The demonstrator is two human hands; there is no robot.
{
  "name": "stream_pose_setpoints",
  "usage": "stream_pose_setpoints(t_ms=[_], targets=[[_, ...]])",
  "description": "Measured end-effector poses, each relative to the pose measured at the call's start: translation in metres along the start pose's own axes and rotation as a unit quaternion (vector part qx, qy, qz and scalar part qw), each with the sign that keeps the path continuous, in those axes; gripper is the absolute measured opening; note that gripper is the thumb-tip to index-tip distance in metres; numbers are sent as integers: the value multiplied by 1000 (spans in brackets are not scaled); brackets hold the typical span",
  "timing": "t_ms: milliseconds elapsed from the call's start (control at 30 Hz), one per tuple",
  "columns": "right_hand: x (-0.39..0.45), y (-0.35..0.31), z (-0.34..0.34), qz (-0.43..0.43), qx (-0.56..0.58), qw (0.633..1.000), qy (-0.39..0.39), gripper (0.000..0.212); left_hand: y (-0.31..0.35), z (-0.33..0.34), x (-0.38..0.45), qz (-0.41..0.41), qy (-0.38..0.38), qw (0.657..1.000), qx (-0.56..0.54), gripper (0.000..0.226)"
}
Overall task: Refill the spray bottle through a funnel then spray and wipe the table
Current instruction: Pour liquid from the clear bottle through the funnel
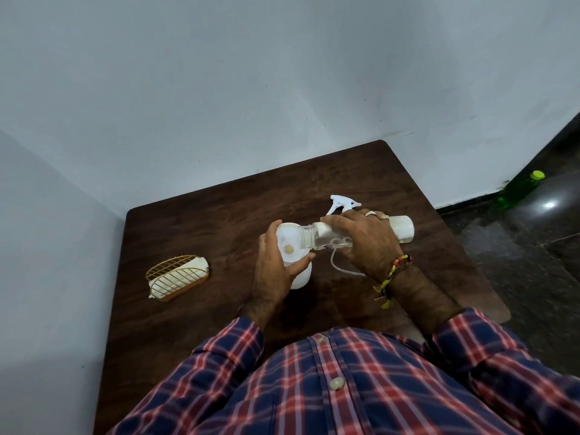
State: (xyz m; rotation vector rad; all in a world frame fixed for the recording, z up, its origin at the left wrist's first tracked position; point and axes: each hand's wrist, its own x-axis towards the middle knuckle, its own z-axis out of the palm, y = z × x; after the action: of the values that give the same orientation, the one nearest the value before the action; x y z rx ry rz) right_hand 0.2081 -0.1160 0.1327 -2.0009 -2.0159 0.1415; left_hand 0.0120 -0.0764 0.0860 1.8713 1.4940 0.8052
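Observation:
A white spray bottle stands on the dark wooden table with a white funnel set in its neck. My left hand grips the funnel and the bottle's top. My right hand holds a clear refill bottle tipped on its side, mouth over the funnel, with liquid visible inside. The white trigger sprayer head lies on the table behind my right hand, its thin tube curling out below the refill bottle.
A gold wire holder with a white cloth in it sits at the table's left. Walls close off the far and left sides. A green bottle with a yellow cap lies on the dark floor to the right.

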Motion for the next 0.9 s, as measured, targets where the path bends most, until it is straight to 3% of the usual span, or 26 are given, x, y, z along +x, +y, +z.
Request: stream_pose_setpoints(t_ms=[900], targets=[[0,1,1,-1,-5,1000,7,59,-5,1,0,-5,-5,1000,7,94]])
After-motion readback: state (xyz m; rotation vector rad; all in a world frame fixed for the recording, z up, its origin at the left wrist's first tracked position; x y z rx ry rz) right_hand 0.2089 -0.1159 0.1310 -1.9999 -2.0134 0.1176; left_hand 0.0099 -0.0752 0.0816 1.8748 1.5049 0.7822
